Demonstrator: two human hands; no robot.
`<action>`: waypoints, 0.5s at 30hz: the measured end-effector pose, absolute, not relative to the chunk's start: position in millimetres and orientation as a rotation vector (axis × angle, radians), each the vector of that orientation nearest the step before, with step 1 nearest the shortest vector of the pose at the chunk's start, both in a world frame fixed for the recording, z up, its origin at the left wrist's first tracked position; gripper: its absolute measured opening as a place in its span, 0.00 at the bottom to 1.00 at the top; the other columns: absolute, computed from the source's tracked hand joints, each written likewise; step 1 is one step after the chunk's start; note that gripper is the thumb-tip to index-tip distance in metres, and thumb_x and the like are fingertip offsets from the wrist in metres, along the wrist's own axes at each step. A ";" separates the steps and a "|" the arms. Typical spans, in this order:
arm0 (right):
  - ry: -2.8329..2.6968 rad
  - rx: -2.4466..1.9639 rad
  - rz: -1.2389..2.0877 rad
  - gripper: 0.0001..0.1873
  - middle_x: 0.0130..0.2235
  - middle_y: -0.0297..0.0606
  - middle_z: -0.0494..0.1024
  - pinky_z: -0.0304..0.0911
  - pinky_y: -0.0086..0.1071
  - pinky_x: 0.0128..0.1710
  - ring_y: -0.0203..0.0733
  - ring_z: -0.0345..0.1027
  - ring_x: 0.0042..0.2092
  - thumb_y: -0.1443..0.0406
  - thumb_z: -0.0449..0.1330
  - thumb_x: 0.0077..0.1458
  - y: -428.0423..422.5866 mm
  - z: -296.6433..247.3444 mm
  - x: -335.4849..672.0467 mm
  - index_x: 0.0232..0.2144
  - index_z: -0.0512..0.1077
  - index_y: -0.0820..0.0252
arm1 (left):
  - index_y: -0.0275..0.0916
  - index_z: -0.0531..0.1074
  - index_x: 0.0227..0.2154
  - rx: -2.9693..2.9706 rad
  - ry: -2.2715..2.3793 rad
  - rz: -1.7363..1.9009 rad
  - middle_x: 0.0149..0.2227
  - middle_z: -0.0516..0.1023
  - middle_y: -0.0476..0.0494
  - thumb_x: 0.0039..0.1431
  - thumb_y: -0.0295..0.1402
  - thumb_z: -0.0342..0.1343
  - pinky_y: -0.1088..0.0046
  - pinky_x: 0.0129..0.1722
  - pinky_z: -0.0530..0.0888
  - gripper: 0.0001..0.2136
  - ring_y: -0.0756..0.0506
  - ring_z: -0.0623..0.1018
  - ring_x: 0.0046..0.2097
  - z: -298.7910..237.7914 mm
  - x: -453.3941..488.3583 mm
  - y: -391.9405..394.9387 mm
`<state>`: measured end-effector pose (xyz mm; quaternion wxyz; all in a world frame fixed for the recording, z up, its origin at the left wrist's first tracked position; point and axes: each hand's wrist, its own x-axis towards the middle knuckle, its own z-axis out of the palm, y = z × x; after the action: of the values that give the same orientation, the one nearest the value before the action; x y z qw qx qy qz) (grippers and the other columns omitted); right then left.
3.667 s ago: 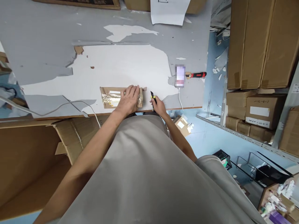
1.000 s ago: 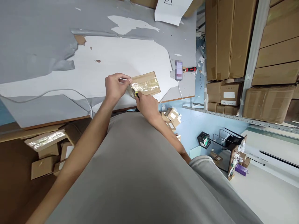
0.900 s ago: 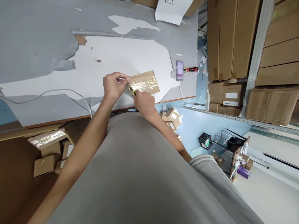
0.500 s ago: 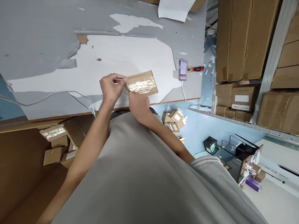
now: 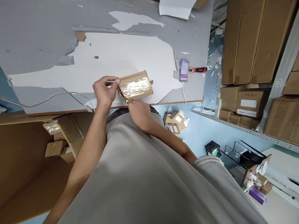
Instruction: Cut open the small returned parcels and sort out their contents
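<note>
A flat cardboard parcel [image 5: 136,86] wrapped in clear glossy tape is held just above the near edge of the worn grey and white table [image 5: 112,59]. My left hand [image 5: 103,91] grips the parcel's left end, fingers closed on it. My right hand [image 5: 137,112] is closed round a small yellow and black cutter [image 5: 126,100], whose tip touches the parcel's lower left edge.
A phone [image 5: 184,70] on a white cable and a red and black tool [image 5: 198,70] lie at the table's right edge. A white cable [image 5: 51,97] crosses the left side. An open carton [image 5: 35,152] with small boxes stands lower left. Shelves of cartons [image 5: 254,49] fill the right.
Since 3.7 s ago the parcel was lifted off the table and turned, and my right hand brought the cutter to its edge. In the last second the cutter slid down along the parcel's left end.
</note>
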<state>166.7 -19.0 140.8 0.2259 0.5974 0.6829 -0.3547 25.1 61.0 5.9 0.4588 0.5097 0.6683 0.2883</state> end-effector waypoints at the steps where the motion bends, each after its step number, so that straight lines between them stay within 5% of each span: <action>1: 1.867 1.663 -0.994 0.26 0.54 0.56 0.91 0.81 0.44 0.55 0.58 0.89 0.55 0.62 0.57 0.83 -23.1 144.5 174.2 0.77 0.69 0.60 | 0.37 0.85 0.43 1.248 1.663 0.712 0.50 0.92 0.44 0.68 0.35 0.66 0.63 0.59 0.85 0.08 0.44 0.87 0.51 6.7 25.4 60.5; 6: 1.677 2.001 -0.919 0.30 0.57 0.50 0.90 0.77 0.38 0.54 0.54 0.87 0.56 0.59 0.44 0.89 -40.6 155.6 223.4 0.84 0.61 0.54 | 0.37 0.83 0.55 1.462 1.711 0.781 0.61 0.89 0.38 0.71 0.33 0.66 0.49 0.71 0.82 0.14 0.38 0.86 0.62 13.4 33.9 54.3; 10: 1.575 2.183 -0.864 0.31 0.57 0.49 0.90 0.75 0.37 0.54 0.53 0.86 0.56 0.60 0.42 0.88 -41.3 147.7 259.8 0.85 0.60 0.55 | 0.43 0.82 0.60 1.886 1.498 0.786 0.71 0.83 0.41 0.76 0.40 0.62 0.40 0.85 0.63 0.15 0.34 0.70 0.81 24.0 66.3 43.4; 15: 1.596 2.216 -0.872 0.32 0.58 0.50 0.90 0.76 0.41 0.59 0.55 0.85 0.58 0.60 0.45 0.87 -29.5 132.3 275.3 0.85 0.61 0.54 | 0.50 0.79 0.65 1.896 1.264 0.467 0.77 0.78 0.49 0.83 0.54 0.52 0.33 0.89 0.45 0.22 0.35 0.59 0.87 25.5 104.6 35.7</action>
<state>275.3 -29.5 132.3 0.1370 0.7658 0.5513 -0.3014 104.6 35.7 25.5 0.3964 0.7484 0.4989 0.1841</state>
